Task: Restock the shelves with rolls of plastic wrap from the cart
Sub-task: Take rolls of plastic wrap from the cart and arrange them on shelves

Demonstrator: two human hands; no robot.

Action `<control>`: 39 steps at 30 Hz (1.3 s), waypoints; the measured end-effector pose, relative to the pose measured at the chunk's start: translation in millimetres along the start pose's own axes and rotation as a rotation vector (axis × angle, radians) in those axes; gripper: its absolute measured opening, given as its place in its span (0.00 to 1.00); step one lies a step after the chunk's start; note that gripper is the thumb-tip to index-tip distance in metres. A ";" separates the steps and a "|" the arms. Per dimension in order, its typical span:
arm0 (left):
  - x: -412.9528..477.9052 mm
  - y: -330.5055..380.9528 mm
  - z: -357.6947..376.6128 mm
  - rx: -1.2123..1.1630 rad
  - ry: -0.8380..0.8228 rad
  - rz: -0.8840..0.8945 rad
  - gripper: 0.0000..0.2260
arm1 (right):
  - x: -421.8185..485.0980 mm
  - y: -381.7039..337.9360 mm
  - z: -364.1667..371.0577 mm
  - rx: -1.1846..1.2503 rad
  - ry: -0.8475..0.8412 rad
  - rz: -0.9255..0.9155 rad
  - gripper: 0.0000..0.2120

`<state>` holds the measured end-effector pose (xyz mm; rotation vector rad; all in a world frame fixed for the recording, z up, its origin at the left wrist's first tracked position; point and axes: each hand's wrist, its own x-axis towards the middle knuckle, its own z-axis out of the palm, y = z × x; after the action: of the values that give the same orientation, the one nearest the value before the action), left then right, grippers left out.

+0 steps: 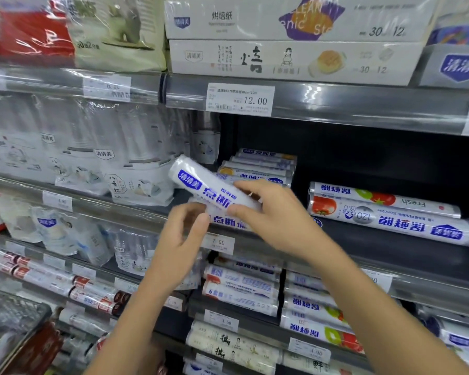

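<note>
My right hand grips a white roll of plastic wrap with blue lettering, held tilted in front of the middle shelf. My left hand is just below the roll, fingers loosely curled and holding nothing, its fingertips near the roll's underside. Behind the held roll lies another like roll at the shelf's front edge and a stack of similar rolls further back. Two longer rolls with tomato prints lie to the right on the same shelf.
The upper shelf holds flat baking-paper boxes with a price tag. Packs of paper cups fill the left. Lower shelves carry more rolls. A wire cart corner shows at bottom left. Dark open space lies behind the tomato rolls.
</note>
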<state>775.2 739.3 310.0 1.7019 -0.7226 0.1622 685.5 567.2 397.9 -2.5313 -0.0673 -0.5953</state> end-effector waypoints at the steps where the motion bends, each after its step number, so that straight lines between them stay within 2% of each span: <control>1: 7.2 -8.3 -7.8 0.154 0.021 0.052 0.25 | 7.8 2.9 -8.1 -0.057 -0.009 0.012 0.15; 5: 34.1 -48.2 -29.7 0.689 -0.047 0.131 0.39 | 48.7 27.8 -24.3 -0.204 -0.059 0.073 0.14; 7: 41.7 -58.6 -29.7 0.842 -0.106 0.139 0.45 | 72.5 46.2 -24.2 -0.251 -0.081 0.121 0.16; 10: 44.1 -70.0 -24.4 0.960 -0.142 0.160 0.48 | 103.9 75.4 -19.4 -0.266 -0.119 0.184 0.15; 18: 45.2 -71.7 -23.4 0.961 -0.135 0.144 0.47 | 142.8 115.0 -3.4 -0.231 -0.090 0.282 0.19; 26: 44.0 -77.3 -22.0 0.925 -0.107 0.166 0.44 | 164.3 145.1 0.8 -0.244 -0.044 0.385 0.18; 39: 42.7 -80.5 -20.9 0.891 -0.087 0.160 0.44 | 161.8 144.2 5.6 -0.226 -0.060 0.316 0.25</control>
<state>858.4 749.7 268.7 2.4993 -0.9249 0.5921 857.3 435.1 392.1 -2.6984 0.3923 -0.4201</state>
